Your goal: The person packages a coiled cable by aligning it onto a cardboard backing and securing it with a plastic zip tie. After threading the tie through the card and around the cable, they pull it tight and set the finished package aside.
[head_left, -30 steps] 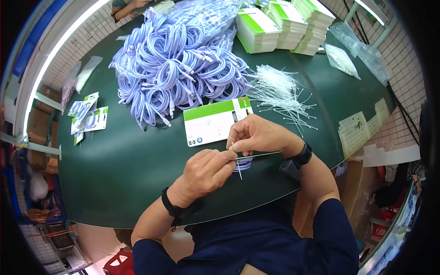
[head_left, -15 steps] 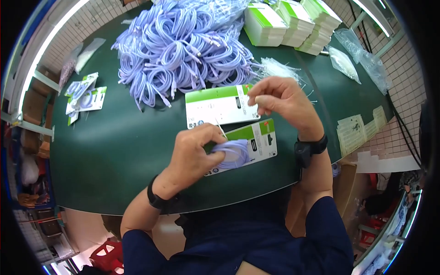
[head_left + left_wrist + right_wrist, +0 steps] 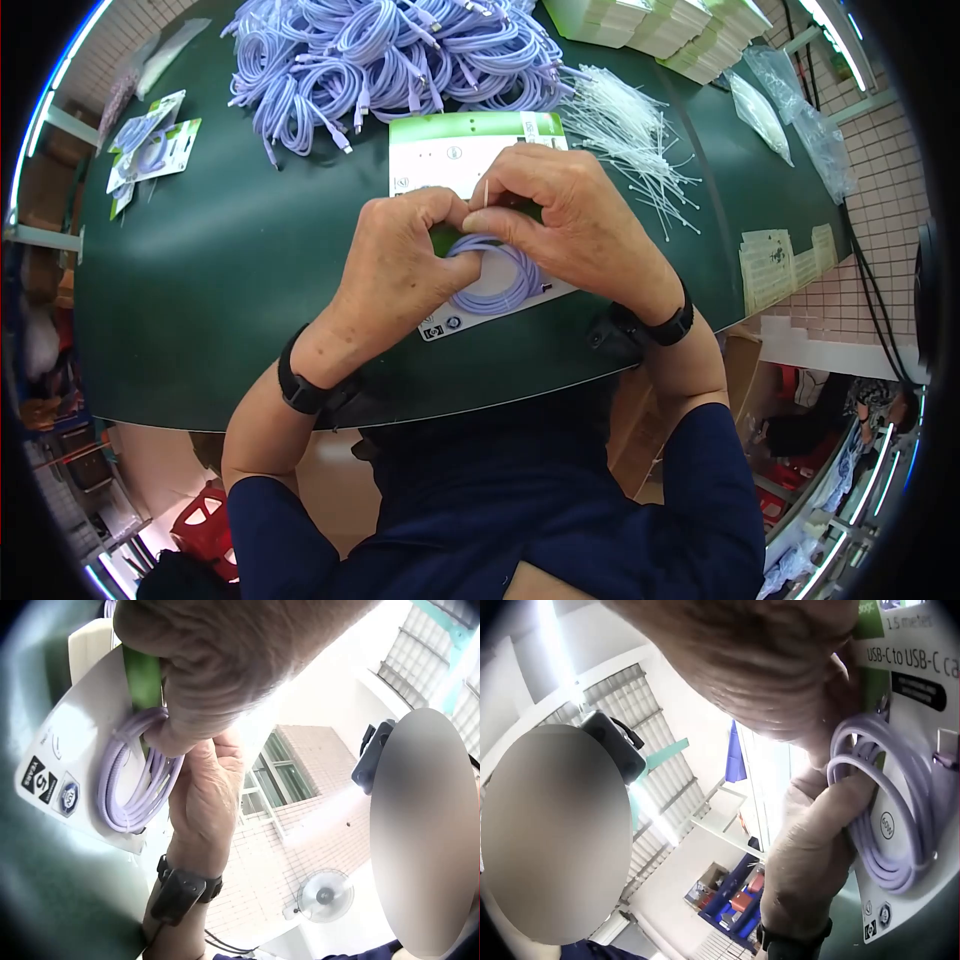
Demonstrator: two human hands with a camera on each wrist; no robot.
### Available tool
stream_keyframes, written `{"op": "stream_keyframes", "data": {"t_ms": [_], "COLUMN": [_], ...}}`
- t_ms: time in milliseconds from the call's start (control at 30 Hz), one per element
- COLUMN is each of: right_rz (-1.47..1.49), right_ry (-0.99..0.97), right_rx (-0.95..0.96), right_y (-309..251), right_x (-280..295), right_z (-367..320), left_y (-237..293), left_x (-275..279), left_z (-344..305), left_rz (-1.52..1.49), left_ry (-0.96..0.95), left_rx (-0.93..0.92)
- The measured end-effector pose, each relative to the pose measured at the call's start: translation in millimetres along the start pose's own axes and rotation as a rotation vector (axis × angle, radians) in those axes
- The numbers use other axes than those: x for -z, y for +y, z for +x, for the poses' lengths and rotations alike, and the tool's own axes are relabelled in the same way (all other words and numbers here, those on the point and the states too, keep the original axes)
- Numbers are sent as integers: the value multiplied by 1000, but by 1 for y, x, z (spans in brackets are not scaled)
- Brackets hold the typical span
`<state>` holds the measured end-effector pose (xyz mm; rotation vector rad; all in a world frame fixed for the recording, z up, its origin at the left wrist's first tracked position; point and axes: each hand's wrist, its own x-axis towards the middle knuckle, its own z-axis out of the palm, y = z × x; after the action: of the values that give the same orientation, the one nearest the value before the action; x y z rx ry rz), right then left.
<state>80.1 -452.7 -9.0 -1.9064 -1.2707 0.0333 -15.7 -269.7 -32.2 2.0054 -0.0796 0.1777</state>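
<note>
A coiled lavender USB-C cable (image 3: pixel 490 303) lies against a white and green printed card (image 3: pixel 437 329), near the front of the table. My left hand (image 3: pixel 390 265) grips the coil and card at their upper left, its thumb inside the loop, as the right wrist view shows. Beside it my right hand (image 3: pixel 580 225) pinches at a thin white cable tie (image 3: pixel 486 190), whose tip stands up between the hands. The fingertips of both hands meet at the coil's top. Most of the tie is hidden behind the fingers. Another white and green card (image 3: pixel 415 165) lies flat just beyond.
A large heap of lavender cables (image 3: pixel 370 50) fills the back, with loose white cable ties (image 3: pixel 630 130) to its right. Stacks of cards (image 3: pixel 660 30) stand behind those. Carded cables (image 3: pixel 150 150) lie at the left, plastic bags (image 3: pixel 760 115) at the right.
Half a second ago my right hand was raised away from the card; now it is back at the tie beside my left hand. The left hand keeps its hold. The head view has shifted.
</note>
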Motion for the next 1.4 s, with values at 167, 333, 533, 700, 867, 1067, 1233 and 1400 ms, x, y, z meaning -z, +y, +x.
{"op": "stream_keyframes", "data": {"t_ms": [167, 333, 533, 700, 867, 1067, 1233, 1400], "right_rz": [-98, -291, -229, -85, -21, -21, 61, 16], "right_ry": [78, 160, 133, 87, 80, 81, 49, 84], "right_rx": [42, 155, 138, 118, 109, 157, 113, 84], "right_y": [6, 8, 7, 9, 14, 22, 21, 20], "right_x": [-9, -19, -16, -8, -5, -8, -5, -13], "right_z": [-3, -5, -7, -9, -6, -4, -8, -10], "left_y": [-7, -16, -16, -14, -10, -8, -11, -13], "left_x": [-3, -6, -5, 1, 5, 3, 1, 1], "left_z": [0, 2, 2, 5, 7, 6, 5, 3], "left_rz": [-46, -112, -155, -172, -274, -286, -266, -200], "left_ry": [3, -29, -25, -16, -3, 17, -20, -72], "left_rx": [31, 59, 80, 111, 130, 179, 174, 194]}}
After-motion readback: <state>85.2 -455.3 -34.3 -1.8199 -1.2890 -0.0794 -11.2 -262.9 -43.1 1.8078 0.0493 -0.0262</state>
